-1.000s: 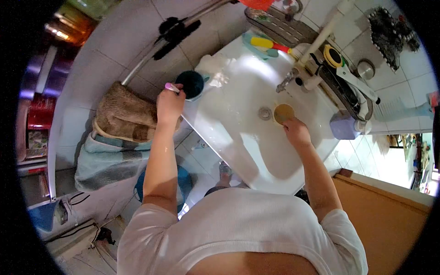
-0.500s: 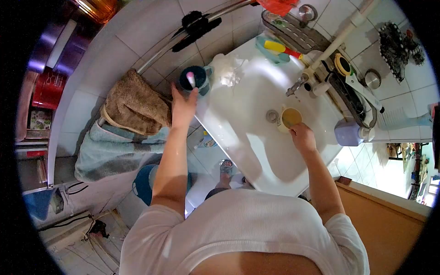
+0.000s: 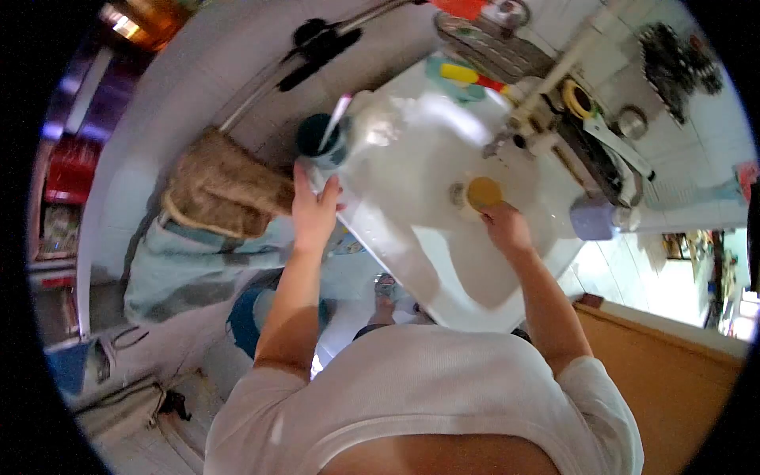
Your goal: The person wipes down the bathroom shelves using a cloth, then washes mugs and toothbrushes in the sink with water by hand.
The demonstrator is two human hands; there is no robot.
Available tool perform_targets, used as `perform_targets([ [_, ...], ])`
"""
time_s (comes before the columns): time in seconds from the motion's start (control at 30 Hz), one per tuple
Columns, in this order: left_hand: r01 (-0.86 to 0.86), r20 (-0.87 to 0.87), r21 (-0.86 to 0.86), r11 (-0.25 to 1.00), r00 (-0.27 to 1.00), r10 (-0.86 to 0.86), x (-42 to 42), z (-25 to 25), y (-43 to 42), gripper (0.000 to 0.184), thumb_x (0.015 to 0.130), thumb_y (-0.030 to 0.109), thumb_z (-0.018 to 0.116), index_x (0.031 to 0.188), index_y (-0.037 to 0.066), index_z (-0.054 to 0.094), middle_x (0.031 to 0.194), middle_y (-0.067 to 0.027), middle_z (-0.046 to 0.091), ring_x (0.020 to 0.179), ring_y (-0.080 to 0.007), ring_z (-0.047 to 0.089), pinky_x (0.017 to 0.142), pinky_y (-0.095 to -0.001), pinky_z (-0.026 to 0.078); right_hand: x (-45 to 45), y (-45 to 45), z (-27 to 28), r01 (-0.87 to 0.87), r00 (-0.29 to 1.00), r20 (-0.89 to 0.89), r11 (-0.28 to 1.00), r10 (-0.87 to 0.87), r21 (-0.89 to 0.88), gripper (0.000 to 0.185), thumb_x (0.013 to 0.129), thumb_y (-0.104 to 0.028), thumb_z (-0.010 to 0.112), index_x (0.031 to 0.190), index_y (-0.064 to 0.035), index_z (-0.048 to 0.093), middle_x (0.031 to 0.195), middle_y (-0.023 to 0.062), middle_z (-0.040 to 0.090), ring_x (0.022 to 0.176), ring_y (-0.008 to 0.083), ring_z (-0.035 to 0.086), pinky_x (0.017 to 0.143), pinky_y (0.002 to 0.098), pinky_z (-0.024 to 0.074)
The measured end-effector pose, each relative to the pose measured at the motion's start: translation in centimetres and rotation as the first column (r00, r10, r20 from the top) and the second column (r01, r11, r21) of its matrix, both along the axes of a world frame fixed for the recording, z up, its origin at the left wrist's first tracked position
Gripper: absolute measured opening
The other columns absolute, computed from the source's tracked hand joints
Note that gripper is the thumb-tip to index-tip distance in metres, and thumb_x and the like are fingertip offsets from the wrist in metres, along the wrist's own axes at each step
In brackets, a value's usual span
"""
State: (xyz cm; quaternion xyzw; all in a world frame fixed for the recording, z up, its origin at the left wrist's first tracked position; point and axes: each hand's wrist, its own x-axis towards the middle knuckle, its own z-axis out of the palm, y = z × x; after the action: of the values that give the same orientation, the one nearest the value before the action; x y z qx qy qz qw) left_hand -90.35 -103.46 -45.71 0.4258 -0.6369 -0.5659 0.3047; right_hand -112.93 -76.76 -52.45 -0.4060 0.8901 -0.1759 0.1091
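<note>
My left hand (image 3: 315, 210) is at the sink's left corner, just below a dark teal cup (image 3: 322, 142). Its thumb and fingers are apart, with nothing between them. A white toothbrush (image 3: 333, 127) with a pink end leans in the teal cup. Over the basin, my right hand (image 3: 507, 228) is closed on a mug (image 3: 484, 193) with a yellowish inside, near the drain (image 3: 457, 194). The grip itself is partly hidden by my fingers. Both are inside the white sink (image 3: 443, 269).
Crumpled white plastic (image 3: 376, 119) lies beside the teal cup. A faucet (image 3: 500, 144) reaches over the basin, and a lilac bottle (image 3: 594, 220) stands at the right rim. Brown towel (image 3: 226, 182) hangs at left. A yellow-and-red handled tool (image 3: 467, 77) lies at the back.
My left hand has let go of the toothbrush, which now leans in the teal cup, and drawn back below it. My right hand still holds the mug over the basin. The view has shifted slightly.
</note>
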Motion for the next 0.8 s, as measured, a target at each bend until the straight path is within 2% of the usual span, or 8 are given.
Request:
perform_targets([
  [0.13, 0.452, -0.114, 0.197, 0.870, 0.892, -0.438, -0.4, -2.6, 5.5, 0.073, 0.088, 0.018, 0.061, 0.144, 0.006, 0.015, 0.139, -0.0212, 0.036, 0.094, -0.0211, 0.062, 0.065, -0.0283, 0.054, 1.4, -0.6, 2.4, 0.002, 0.999, 0.039, 0.999, -0.001, -0.048, 0.012, 0.080, -0.017, 0.063, 0.088, -0.0089, 0.067, 0.086, 0.0123, 0.063, 0.080, 0.0309, 0.061, 0.071, 0.0394, 0.0500],
  [0.2, 0.514, -0.052, 0.388, 0.765, 0.841, -0.539, -3.5, -3.7, 8.0, 0.071, 0.089, 0.017, 0.059, 0.145, 0.018, 0.016, 0.137, -0.0159, 0.037, 0.106, -0.0248, 0.056, 0.076, -0.0329, 0.053, 2.2, -0.9, 3.0, -0.012, 0.998, 0.053, 0.995, 0.017, -0.097, 0.011, 0.080, -0.017, 0.063, 0.088, -0.0090, 0.067, 0.086, 0.0117, 0.064, 0.080, 0.0302, 0.062, 0.070, 0.0390, 0.0506],
  [0.3, 0.325, 0.096, 0.609, 0.724, 0.875, -0.474, -9.5, -2.4, 9.0, 0.074, 0.085, 0.012, 0.063, 0.144, 0.024, 0.019, 0.133, -0.0155, 0.041, 0.111, -0.0267, 0.053, 0.079, -0.0397, 0.053, 3.4, -1.1, 2.7, -0.139, 0.990, -0.024, 0.981, 0.137, -0.137, 0.013, 0.082, -0.020, 0.058, 0.089, -0.0123, 0.066, 0.085, 0.0119, 0.064, 0.078, 0.0314, 0.063, 0.063, 0.0422, 0.0523],
  [0.47, 0.477, -0.007, 0.613, 0.630, 0.801, -0.599, -13.8, -8.1, 7.5, 0.077, 0.080, 0.006, 0.063, 0.143, 0.025, 0.022, 0.131, -0.0175, 0.043, 0.103, -0.0292, 0.057, 0.070, -0.0390, 0.057, 4.8, -2.4, 5.4, -0.259, 0.962, -0.056, 0.959, 0.267, 0.111, 0.023, 0.084, -0.018, 0.055, 0.107, -0.0147, 0.057, 0.089, 0.0114, 0.062, 0.082, 0.0312, 0.063, 0.064, 0.0422, 0.0530],
  [0.5, 0.490, -0.026, 0.640, 0.591, 0.783, -0.621, -14.0, -8.5, 7.3, 0.077, 0.080, 0.003, 0.060, 0.143, 0.026, 0.022, 0.130, -0.0173, 0.044, 0.102, -0.0299, 0.058, 0.069, -0.0396, 0.058, 4.5, -2.7, 6.2, -0.253, 0.968, 0.042, 0.958, 0.249, 0.136, 0.039, 0.082, -0.021, 0.060, 0.118, -0.0125, 0.049, 0.098, 0.0161, 0.060, 0.086, 0.0339, 0.061, 0.071, 0.0445, 0.0526],
  [0.6, 0.467, -0.088, 0.668, 0.580, 0.823, -0.561, -14.4, -9.5, 7.1, 0.075, 0.080, -0.005, 0.052, 0.143, 0.025, 0.023, 0.125, -0.0163, 0.048, 0.095, -0.0302, 0.061, 0.064, -0.0402, 0.059, 3.0, -2.8, 6.4, -0.168, 0.976, 0.105, 0.969, 0.189, -0.180, 0.057, 0.078, -0.021, 0.068, 0.128, -0.0085, 0.043, 0.113, 0.0187, 0.055, 0.099, 0.0365, 0.056, 0.084, 0.0436, 0.0474],
  [0.7, 0.417, -0.049, 0.668, 0.616, 0.851, -0.524, -15.2, -11.3, 6.5, 0.073, 0.080, -0.008, 0.047, 0.142, 0.024, 0.026, 0.125, -0.0157, 0.048, 0.091, -0.0297, 0.062, 0.061, -0.0392, 0.059, -0.8, -3.4, 8.2, -0.196, 0.960, -0.264, 0.892, 0.090, -0.407, 0.061, 0.076, -0.021, 0.070, 0.128, -0.0051, 0.043, 0.127, 0.0213, 0.046, 0.111, 0.0392, 0.050, 0.092, 0.0442, 0.0427],
  [0.8, 0.350, 0.104, 0.614, 0.708, 0.852, -0.512, -16.0, -10.5, 6.6, 0.072, 0.080, -0.007, 0.047, 0.142, 0.023, 0.026, 0.128, -0.0153, 0.047, 0.090, -0.0293, 0.062, 0.059, -0.0383, 0.059, -4.7, -6.8, 8.8, -0.049, 0.952, -0.292, 0.902, -0.087, -0.430, 0.045, 0.080, -0.018, 0.065, 0.121, -0.0060, 0.049, 0.129, 0.0213, 0.045, 0.114, 0.0400, 0.048, 0.094, 0.0446, 0.0410],
])
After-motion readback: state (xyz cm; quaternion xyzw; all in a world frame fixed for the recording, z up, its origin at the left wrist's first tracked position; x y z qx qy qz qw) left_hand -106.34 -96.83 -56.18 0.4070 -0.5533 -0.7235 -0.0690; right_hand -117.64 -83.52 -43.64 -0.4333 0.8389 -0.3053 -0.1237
